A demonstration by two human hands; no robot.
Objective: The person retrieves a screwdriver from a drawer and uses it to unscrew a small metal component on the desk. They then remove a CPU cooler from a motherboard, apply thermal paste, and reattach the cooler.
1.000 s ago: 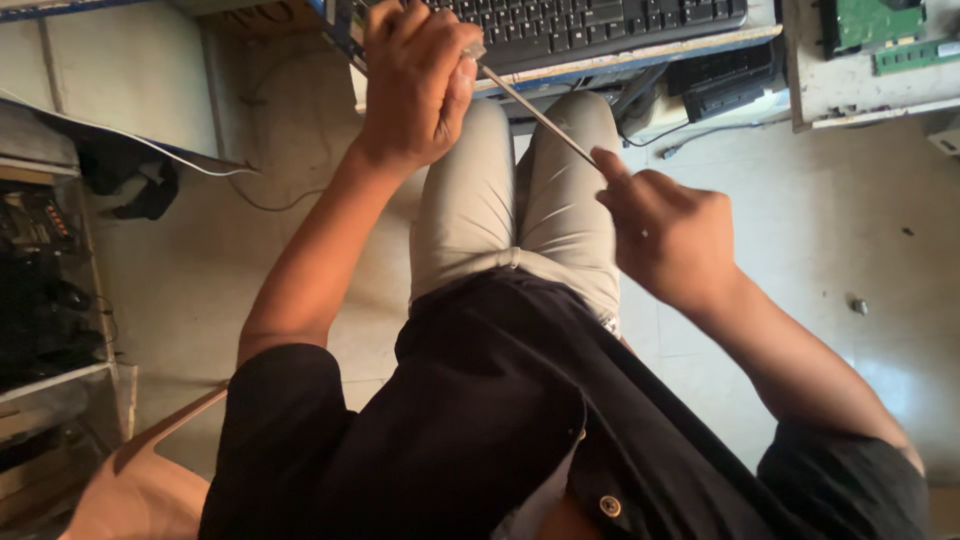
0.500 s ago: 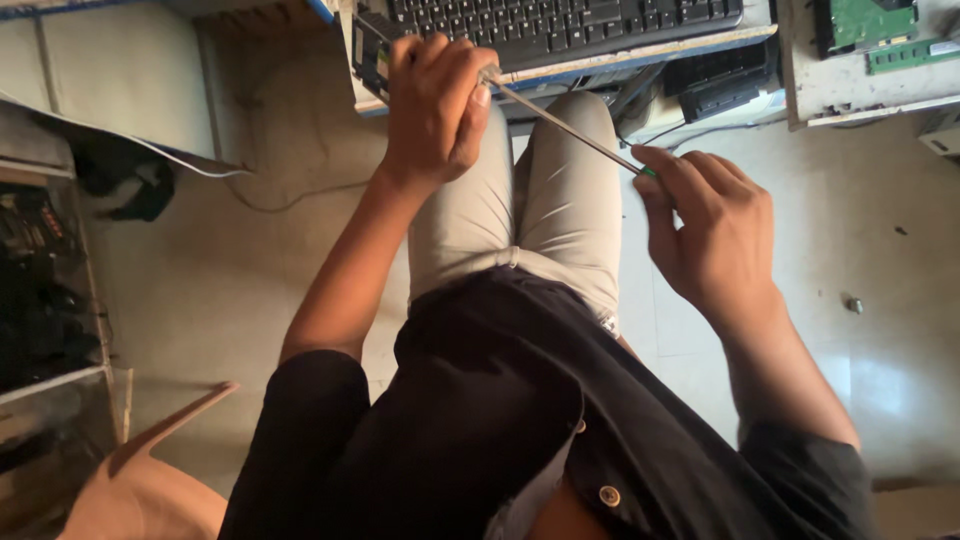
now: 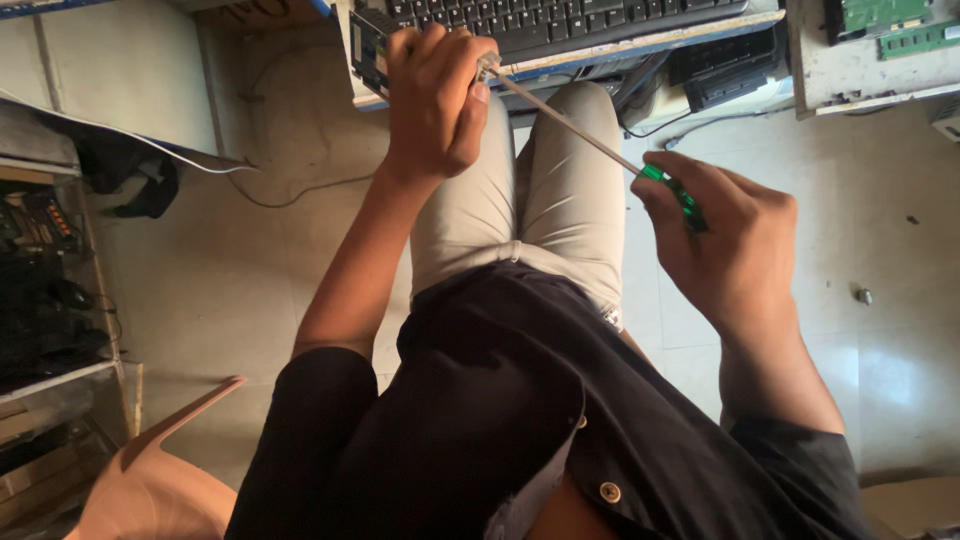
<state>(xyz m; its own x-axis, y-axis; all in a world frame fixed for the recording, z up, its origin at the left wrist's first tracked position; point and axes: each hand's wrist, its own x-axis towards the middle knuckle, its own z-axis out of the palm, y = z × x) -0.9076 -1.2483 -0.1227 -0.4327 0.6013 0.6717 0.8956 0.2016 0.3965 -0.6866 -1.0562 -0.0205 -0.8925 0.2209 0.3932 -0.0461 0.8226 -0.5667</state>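
My right hand [image 3: 725, 245] grips the green handle of a long screwdriver [image 3: 580, 135], whose thin metal shaft runs up and left. My left hand [image 3: 435, 95] is closed around a small part at the shaft's tip, just below the edge of a black keyboard [image 3: 560, 20]. What the left hand holds is mostly hidden by its fingers. Both hands hover above my lap, over light trousers and a dark shirt.
The keyboard lies on a desk shelf [image 3: 640, 45] at the top. Green circuit boards [image 3: 880, 25] sit on a white surface at top right. Cables [image 3: 290, 190] trail over the tiled floor. A shelf with dark gear [image 3: 45, 290] stands left, a brown chair [image 3: 150, 480] at bottom left.
My right hand has slid down and right along the screwdriver, so its green handle now shows. The left hand stays at the shaft's tip near the keyboard edge.
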